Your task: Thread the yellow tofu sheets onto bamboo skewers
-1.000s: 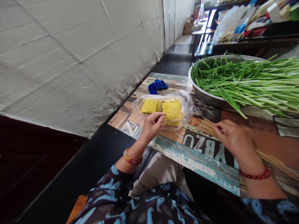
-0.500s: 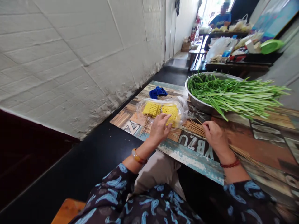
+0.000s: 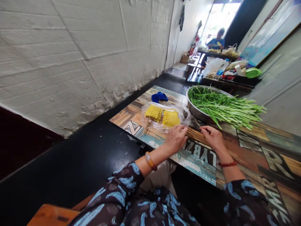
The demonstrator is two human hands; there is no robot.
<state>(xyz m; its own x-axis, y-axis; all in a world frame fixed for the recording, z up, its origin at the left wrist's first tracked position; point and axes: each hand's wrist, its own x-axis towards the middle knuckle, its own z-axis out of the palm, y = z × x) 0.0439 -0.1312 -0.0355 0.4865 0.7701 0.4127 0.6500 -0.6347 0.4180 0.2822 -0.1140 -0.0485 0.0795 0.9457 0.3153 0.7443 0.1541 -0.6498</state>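
Observation:
On the table, yellow crosshatched slices (image 3: 171, 118), perhaps tofu, lie in two stacks on a clear plastic bag (image 3: 187, 116). Several thin skewers (image 3: 146, 126) poke out from under the left stack. My left hand (image 3: 176, 138) is palm down at the bag's near right edge, fingers slightly curled and apart, beside a bundle of bamboo skewers (image 3: 196, 135). With finger and thumb pinched, my right hand (image 3: 213, 137) holds a thin bamboo skewer (image 3: 198, 123) over the right end of that bundle. Its far tip is hard to make out.
A metal basin (image 3: 199, 113) heaped with long green chives (image 3: 225, 108) stands behind my right hand. A blue cloth (image 3: 160, 97) lies beyond the bag. The pale wall (image 3: 94, 56) runs along the left. Farther back, a person (image 3: 215, 42) is at a cluttered table.
My left hand has moved right, off the yellow slices toward the skewer bundle. My right hand, still pinching a skewer, has come slightly closer to it. The camera view has shifted.

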